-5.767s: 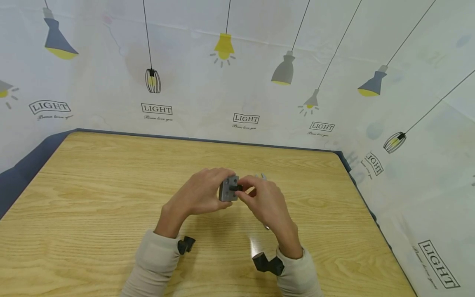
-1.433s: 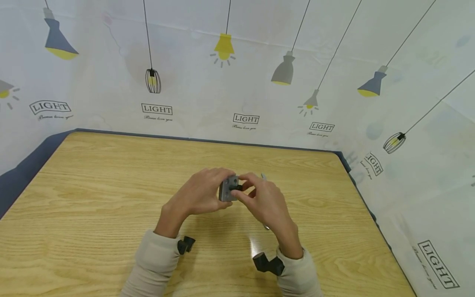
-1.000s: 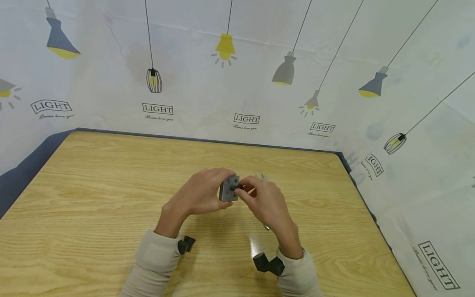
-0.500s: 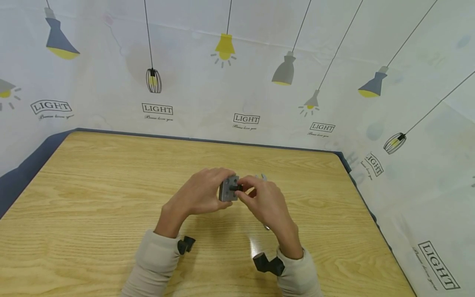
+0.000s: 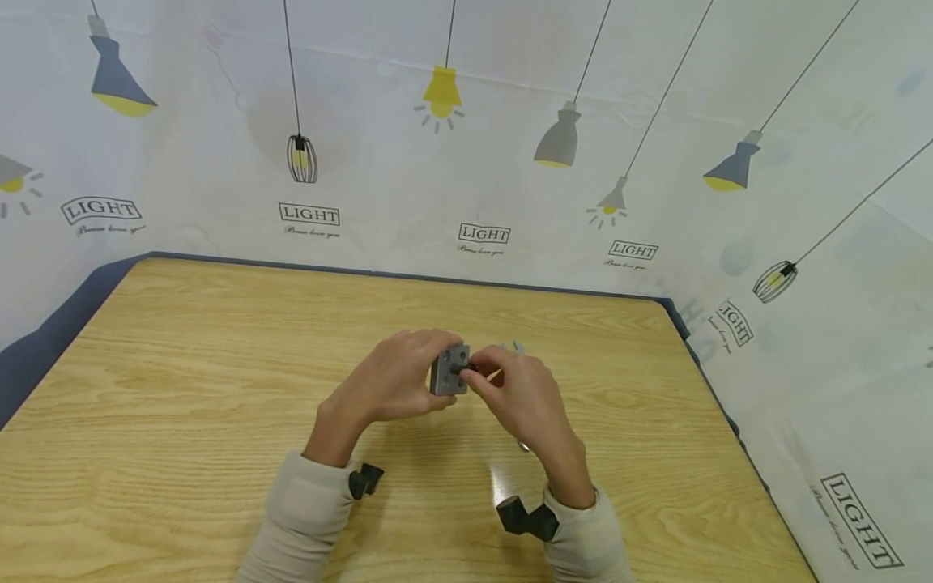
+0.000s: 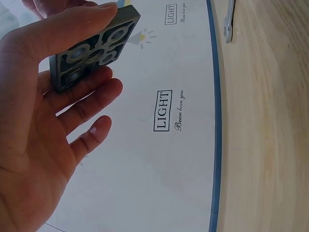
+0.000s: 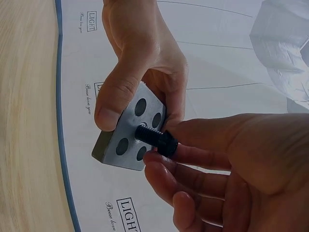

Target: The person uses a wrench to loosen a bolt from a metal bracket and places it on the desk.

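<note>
My left hand [image 5: 389,376] grips a small grey metal block [image 7: 128,129] by its edges, thumb on one side and fingers on the other, raised over the table. Round holes surround the middle of its face. From the centre hole sticks a black bolt [image 7: 152,137], part of its thread still showing. The thumb and fingers of my right hand [image 5: 523,393] pinch the bolt's head. On the block's back [image 6: 91,53], recessed rings show in the left wrist view. Behind my right hand lies a silver wrench [image 5: 518,347], its middle hidden.
The wood-grain table [image 5: 255,356] spreads out on both sides of my hands. A white sheet printed with lamps [image 5: 394,162] stands along its back and right edges. Black camera mounts [image 5: 526,518] sit on both wrists.
Both hands and the block stay in place. My right thumb and fingertips shift back and forth around the bolt's head, covering more or less of it from frame to frame.
</note>
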Motion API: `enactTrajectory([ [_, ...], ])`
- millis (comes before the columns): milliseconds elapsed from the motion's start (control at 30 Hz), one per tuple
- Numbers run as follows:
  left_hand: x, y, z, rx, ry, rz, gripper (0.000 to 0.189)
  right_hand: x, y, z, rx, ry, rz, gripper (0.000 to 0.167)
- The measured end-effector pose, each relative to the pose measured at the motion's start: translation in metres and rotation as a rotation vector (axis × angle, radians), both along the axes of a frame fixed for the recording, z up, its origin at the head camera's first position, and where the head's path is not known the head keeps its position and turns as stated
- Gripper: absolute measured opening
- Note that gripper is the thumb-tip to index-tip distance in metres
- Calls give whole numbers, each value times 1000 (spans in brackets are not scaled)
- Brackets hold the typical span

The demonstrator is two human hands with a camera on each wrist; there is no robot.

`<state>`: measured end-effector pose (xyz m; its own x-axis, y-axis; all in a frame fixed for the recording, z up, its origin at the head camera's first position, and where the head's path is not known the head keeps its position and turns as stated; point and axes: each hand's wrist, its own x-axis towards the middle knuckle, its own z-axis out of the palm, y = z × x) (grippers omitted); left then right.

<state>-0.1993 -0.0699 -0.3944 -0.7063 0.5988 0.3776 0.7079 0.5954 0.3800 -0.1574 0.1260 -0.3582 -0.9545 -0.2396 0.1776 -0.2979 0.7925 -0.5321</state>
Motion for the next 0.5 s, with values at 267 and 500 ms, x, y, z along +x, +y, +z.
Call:
enactTrajectory([
  [267, 0, 0, -2, -2, 2, 7, 68, 0, 0, 0, 3, 19, 16, 16],
  [500, 0, 1, -1, -1, 4, 3, 68, 0, 0, 1, -3, 22, 17, 20],
])
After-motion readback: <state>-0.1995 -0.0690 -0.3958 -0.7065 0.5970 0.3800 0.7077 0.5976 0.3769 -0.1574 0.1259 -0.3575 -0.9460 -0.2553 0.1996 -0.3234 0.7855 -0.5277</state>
